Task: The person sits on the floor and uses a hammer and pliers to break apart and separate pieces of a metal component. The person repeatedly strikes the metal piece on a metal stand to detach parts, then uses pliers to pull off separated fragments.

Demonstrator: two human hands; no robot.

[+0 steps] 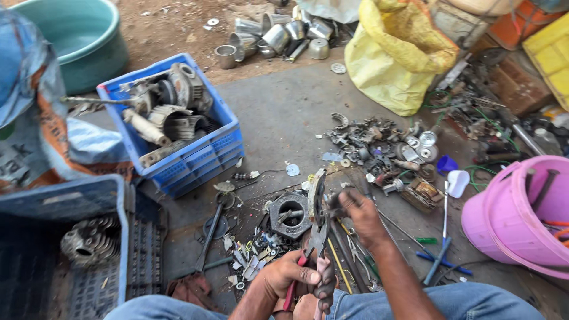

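Note:
My left hand (290, 277) grips the red and pink handles of a pair of pliers (317, 237) low in the middle of the view. The pliers' jaws clamp the lower edge of a thin round metal disc (317, 192) held on edge. My right hand (358, 210) reaches forward and pinches a small dark part beside that disc. Just left of the disc lies a dark hexagonal metal housing (289, 214) on the concrete floor. Both forearms come up from my blue-jeaned knees at the bottom edge.
A blue crate (195, 160) of motor parts stands at upper left, a darker crate (89, 237) with a finned part at lower left. A pink bucket (521, 219) sits right, a yellow sack (397, 53) above. Scrap parts (385, 154), screwdrivers (438, 261) and wrenches litter the floor.

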